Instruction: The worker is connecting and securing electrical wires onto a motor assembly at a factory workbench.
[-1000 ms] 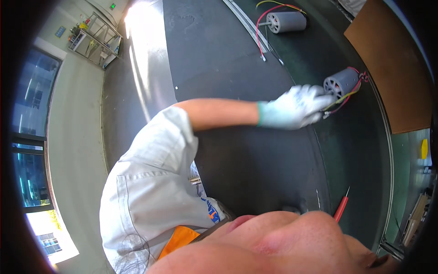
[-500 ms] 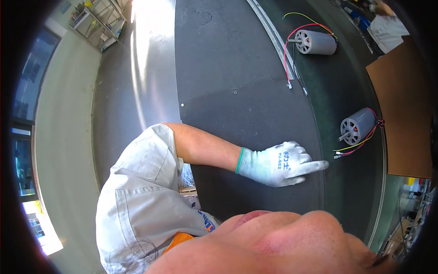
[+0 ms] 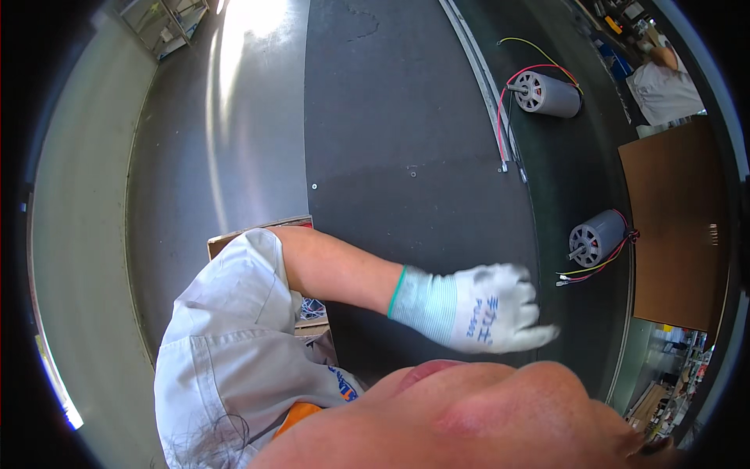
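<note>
Left hand (image 3: pixel 500 313) hangs loosely curled near the closer motor (image 3: pixel 601 234).

Grey motors (image 3: pixel 599 237), white glove (image 3: pixel 496 310) (green-edged), brown cardboard (image 3: pixel 678 227)

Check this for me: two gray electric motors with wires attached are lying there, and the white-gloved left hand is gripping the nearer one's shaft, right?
Not quite: the white-gloved left hand isn't gripping the shaft; the head view shows it apart from the nearer electric motor. The farther motor and attached wires are right.
</note>
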A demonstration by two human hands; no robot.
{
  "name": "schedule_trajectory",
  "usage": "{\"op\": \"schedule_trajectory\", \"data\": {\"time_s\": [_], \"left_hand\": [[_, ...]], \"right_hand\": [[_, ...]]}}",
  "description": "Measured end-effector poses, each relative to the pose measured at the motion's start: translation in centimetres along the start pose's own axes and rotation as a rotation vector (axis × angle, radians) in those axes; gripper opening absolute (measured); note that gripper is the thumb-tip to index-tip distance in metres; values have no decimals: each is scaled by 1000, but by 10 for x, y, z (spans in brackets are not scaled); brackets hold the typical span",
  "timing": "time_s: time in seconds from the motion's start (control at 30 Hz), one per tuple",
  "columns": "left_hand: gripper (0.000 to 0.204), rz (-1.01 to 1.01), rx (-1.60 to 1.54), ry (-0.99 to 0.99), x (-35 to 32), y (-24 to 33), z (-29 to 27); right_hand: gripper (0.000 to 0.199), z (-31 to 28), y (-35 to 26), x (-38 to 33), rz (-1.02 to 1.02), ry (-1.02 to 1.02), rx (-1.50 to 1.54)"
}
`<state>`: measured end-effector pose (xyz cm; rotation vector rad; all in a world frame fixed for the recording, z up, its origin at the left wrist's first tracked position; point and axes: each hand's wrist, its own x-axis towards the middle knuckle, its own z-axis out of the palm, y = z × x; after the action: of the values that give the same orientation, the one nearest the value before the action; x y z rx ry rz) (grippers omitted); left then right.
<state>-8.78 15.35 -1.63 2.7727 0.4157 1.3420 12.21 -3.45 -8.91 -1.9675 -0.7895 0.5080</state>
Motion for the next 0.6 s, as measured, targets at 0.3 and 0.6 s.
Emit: {"op": "schedule_trajectory", "data": {"time_s": [0.3, 0.6], "left_hand": [[40, 96, -118, -363, -17, 31, 22], [37, 142, -118, -586, -18, 46, 28]], "right_hand": [[41, 0, 1, 3, 4, 13, 6], [41, -5, 7, -3, 16, 30, 13]]}}
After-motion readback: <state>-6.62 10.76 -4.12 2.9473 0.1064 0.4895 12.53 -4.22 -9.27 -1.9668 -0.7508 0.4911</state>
